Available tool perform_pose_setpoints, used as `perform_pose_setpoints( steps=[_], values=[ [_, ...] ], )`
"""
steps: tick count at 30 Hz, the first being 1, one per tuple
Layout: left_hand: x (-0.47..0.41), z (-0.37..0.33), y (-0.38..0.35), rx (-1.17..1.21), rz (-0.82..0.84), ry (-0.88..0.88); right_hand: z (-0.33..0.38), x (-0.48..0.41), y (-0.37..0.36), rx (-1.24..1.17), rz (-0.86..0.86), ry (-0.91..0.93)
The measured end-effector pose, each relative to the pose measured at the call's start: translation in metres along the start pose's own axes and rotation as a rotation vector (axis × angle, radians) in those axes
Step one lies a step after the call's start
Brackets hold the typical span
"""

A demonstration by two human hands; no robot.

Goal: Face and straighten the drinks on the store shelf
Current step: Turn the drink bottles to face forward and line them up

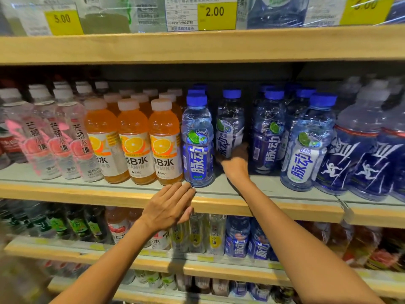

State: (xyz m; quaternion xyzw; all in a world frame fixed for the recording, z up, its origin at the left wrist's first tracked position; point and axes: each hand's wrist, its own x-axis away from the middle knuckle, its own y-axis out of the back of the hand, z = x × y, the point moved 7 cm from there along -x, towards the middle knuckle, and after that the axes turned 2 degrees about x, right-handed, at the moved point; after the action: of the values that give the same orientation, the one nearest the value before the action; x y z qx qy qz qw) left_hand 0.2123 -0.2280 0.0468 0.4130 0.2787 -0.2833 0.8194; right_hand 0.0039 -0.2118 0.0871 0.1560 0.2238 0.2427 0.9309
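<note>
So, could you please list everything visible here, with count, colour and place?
shelves: several, light wood, stacked.
price tags: three, yellow, top shelf.
orange bottles: three in front, more behind, middle shelf.
pink-label bottles: at least three, clear, further left.
blue bottles: several, blue caps, shelf centre.
dark blue bottles: at least two, far right.
lower bottles: many, mixed colours, below.
left hand: one, open, near front blue bottle.
right hand: one, grips set-back blue bottle.

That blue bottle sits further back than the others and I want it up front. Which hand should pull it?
Right. The right hand grips the set-back blue bottle low down, deep on the shelf. The left hand is open at its front edge, holding nothing.
</note>
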Motion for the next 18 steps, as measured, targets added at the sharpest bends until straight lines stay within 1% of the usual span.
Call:
perform_pose_setpoints(
  steps=[2,5,8,12,13,15,16,18],
  values=[
    [-0.003,0.001,0.003,0.024,0.036,0.029,0.001,0.015,0.010,-0.020,-0.007,0.029],
    [-0.007,0.002,0.007,0.092,0.088,0.083,0.004,0.034,0.026,0.044,-0.042,0.064],
    [-0.010,0.004,0.012,0.159,0.105,0.138,0.008,0.052,0.042,0.071,-0.079,0.065],
    [-0.016,0.005,0.024,0.260,0.133,0.201,0.014,0.074,0.059,0.004,-0.018,0.106],
    [-0.019,0.007,0.030,0.301,0.129,0.253,0.015,0.080,0.062,-0.024,0.003,0.106],
    [-0.030,0.014,0.043,0.424,0.074,0.436,0.017,0.091,0.067,-0.095,0.045,0.101],
    [-0.037,0.019,0.050,0.533,0.025,0.554,0.018,0.097,0.068,-0.134,0.068,0.099],
    [-0.056,0.027,0.059,0.871,-0.090,0.811,0.023,0.109,0.067,-0.230,0.127,0.095]
  ],
)
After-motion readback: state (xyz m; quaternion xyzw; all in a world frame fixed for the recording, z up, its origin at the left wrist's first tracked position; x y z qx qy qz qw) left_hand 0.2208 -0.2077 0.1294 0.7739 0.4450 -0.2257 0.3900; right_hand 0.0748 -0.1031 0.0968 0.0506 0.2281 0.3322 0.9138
